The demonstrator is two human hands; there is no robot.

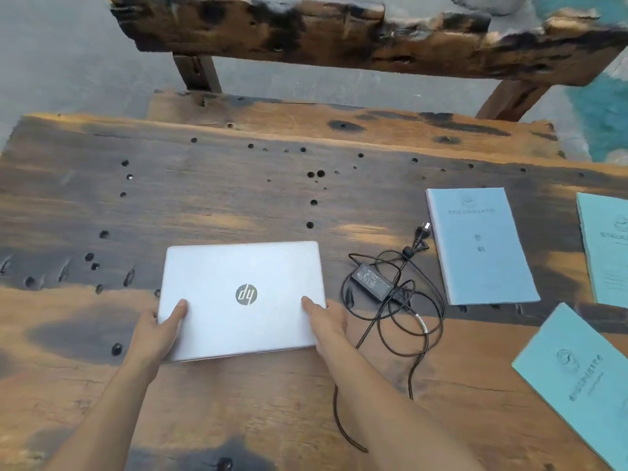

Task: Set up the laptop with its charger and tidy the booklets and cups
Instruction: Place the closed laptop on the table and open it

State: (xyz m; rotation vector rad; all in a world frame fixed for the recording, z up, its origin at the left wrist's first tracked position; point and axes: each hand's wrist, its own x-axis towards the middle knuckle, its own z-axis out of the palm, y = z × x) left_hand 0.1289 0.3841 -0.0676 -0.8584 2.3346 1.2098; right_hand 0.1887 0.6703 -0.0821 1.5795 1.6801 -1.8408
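Note:
A closed silver laptop point(241, 297) lies flat on the wooden table point(170, 205), logo up. My left hand point(157, 331) grips its near left corner, thumb on the lid. My right hand point(324, 322) grips the near right corner the same way. Right of the laptop lies a black charger brick point(372, 280) amid its tangled cable point(421, 321), whose plug point(424, 229) points away from me. Three booklets lie on the right: a pale blue one point(481, 246), a teal one point(608, 249) cut by the frame edge, and a teal one point(577, 379) nearer me. No cups are visible.
A rough wooden bench point(339, 32) stands beyond the table's far edge. The tabletop is pitted with small holes. One length of charger cable trails toward the table's near edge point(343, 426).

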